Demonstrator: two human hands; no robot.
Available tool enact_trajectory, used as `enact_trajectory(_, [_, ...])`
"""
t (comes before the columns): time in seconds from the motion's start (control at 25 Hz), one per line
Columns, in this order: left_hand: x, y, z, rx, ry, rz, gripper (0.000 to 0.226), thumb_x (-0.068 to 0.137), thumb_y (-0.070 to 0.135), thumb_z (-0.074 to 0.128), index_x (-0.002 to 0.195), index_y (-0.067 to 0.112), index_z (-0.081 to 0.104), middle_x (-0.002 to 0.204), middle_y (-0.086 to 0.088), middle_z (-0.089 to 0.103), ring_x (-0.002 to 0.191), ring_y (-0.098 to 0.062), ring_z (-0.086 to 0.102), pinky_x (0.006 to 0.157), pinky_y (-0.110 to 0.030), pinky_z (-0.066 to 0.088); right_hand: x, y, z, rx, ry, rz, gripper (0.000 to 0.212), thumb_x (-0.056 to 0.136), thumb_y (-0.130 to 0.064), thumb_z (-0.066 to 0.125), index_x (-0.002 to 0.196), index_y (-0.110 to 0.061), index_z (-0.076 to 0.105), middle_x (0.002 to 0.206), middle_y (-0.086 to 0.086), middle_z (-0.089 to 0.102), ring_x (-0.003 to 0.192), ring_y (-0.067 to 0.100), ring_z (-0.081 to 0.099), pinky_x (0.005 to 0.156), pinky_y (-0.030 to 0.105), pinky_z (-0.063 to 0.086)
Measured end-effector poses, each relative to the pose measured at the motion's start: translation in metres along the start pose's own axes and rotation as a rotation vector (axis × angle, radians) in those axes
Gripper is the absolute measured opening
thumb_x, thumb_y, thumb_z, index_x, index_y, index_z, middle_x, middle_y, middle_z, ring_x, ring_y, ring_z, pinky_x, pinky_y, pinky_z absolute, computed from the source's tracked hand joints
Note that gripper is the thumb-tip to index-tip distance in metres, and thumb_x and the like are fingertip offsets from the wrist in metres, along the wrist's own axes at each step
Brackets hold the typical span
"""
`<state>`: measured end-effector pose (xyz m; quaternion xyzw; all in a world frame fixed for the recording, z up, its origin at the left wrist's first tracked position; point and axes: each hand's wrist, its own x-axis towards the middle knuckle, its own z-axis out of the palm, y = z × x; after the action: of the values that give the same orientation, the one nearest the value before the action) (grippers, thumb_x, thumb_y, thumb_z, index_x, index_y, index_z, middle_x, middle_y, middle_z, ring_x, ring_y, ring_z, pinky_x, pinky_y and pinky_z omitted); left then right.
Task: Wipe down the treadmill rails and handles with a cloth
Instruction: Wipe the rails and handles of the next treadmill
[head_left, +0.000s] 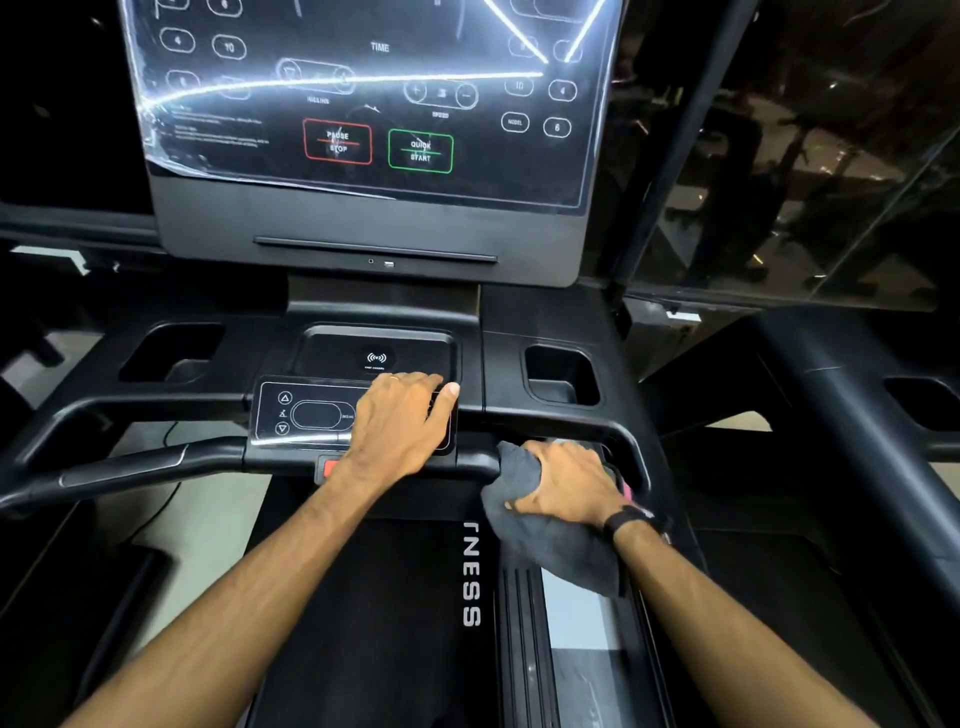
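A dark grey cloth (550, 540) is wrapped over the right front handle (475, 460) of the black treadmill, part of it hanging down. My right hand (569, 486) grips the cloth and the handle through it, a black watch on the wrist. My left hand (402, 423) rests flat on the small control panel (306, 415) in the middle of the handlebar, fingers straight. The left front handle (130, 465) runs out to the left, bare.
The big console screen (374, 98) with PAUSE STOP and QUICK START buttons rises ahead. Below it lie a charging tray (332, 351) and two cup holders (171, 351) (561, 374). The running belt (395, 597) lies underneath. Another treadmill's rail (852, 410) stands on the right.
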<state>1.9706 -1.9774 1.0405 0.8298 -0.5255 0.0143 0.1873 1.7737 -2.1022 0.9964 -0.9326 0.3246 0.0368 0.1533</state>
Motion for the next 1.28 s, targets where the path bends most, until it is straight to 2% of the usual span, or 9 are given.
enact_trajectory(0.12, [0.001,0.001,0.002,-0.003,0.005,-0.023,0.047,0.104,0.041,0.035,0.107,0.010,0.070,0.108,-0.007,0.073,0.105,-0.030,0.063,0.091,-0.038,0.043,-0.021,0.010,0.018,-0.098,0.197,0.016,0.044,0.080,-0.059,0.060,0.110,-0.027,0.055,0.100,-0.005,0.070,0.092,0.023,0.068,0.068,0.031,0.034])
enact_trajectory(0.36, [0.000,0.001,0.005,-0.031,0.028,-0.028,0.049,0.103,0.041,0.031,0.109,0.013,0.071,0.110,-0.005,0.073,0.106,-0.029,0.062,0.089,-0.037,0.042,-0.012,0.027,-0.007,0.039,-0.101,0.024,0.042,0.070,-0.056,0.070,0.098,-0.025,0.064,0.090,-0.005,0.071,0.090,0.024,0.067,0.076,0.033,0.048])
enact_trajectory(0.6, [0.003,-0.002,0.018,-0.089,0.075,-0.063,0.057,0.097,0.048,0.025,0.108,0.014,0.070,0.109,-0.003,0.072,0.107,-0.027,0.061,0.096,-0.038,0.042,-0.042,0.049,0.041,-0.213,0.380,0.045,0.032,0.081,-0.049,0.058,0.104,-0.027,0.054,0.083,-0.005,0.063,0.073,0.023,0.066,0.063,0.036,0.050])
enact_trajectory(0.68, [0.002,-0.006,0.023,-0.125,0.064,-0.075,0.059,0.096,0.051,0.026,0.117,0.016,0.068,0.117,-0.002,0.070,0.114,-0.028,0.057,0.098,-0.039,0.042,-0.037,0.054,0.037,-0.221,0.314,0.068,0.037,0.079,-0.054,0.058,0.101,-0.024,0.052,0.083,-0.002,0.064,0.073,0.026,0.067,0.063,0.035,0.048])
enact_trajectory(0.8, [0.001,-0.004,0.021,-0.156,0.058,-0.081,0.059,0.096,0.052,0.027,0.122,0.015,0.065,0.123,-0.002,0.067,0.120,-0.027,0.053,0.102,-0.039,0.039,-0.021,0.057,0.009,-0.129,0.004,0.051,0.050,0.075,-0.060,0.062,0.109,-0.025,0.052,0.098,0.001,0.070,0.094,0.032,0.067,0.078,0.038,0.046])
enact_trajectory(0.88, [-0.002,0.000,0.019,-0.136,0.038,-0.059,0.059,0.096,0.051,0.028,0.125,0.012,0.062,0.124,-0.004,0.065,0.122,-0.028,0.051,0.106,-0.038,0.033,-0.020,0.058,-0.002,-0.096,-0.085,0.051,0.051,0.075,-0.063,0.062,0.110,-0.027,0.054,0.102,0.001,0.070,0.099,0.032,0.066,0.080,0.038,0.045])
enact_trajectory(1.08, [-0.006,-0.007,0.012,0.036,-0.137,0.045,0.074,0.093,0.059,0.019,0.143,0.012,0.046,0.143,-0.004,0.052,0.138,-0.021,0.039,0.120,-0.041,0.011,-0.040,0.060,0.026,-0.072,0.231,0.003,0.044,0.082,-0.068,0.055,0.107,-0.031,0.052,0.098,-0.010,0.066,0.089,0.019,0.066,0.072,0.032,0.047])
enact_trajectory(1.2, [-0.009,-0.002,0.010,0.030,-0.136,0.010,0.066,0.100,0.057,0.022,0.146,0.013,0.041,0.146,-0.003,0.048,0.141,-0.018,0.035,0.122,-0.049,0.003,-0.042,0.065,0.030,-0.141,0.231,-0.040,0.047,0.087,-0.073,0.044,0.120,-0.040,0.049,0.102,-0.015,0.066,0.091,0.011,0.066,0.076,0.027,0.047])
enact_trajectory(1.28, [-0.020,-0.003,0.005,0.008,-0.111,-0.002,0.072,0.098,0.060,0.017,0.147,0.011,0.038,0.148,-0.006,0.046,0.143,-0.019,0.033,0.123,-0.049,-0.003,-0.052,0.065,0.033,-0.027,0.218,-0.087,0.058,0.088,-0.070,0.043,0.128,-0.029,0.056,0.101,-0.005,0.069,0.091,0.022,0.067,0.078,0.036,0.050])
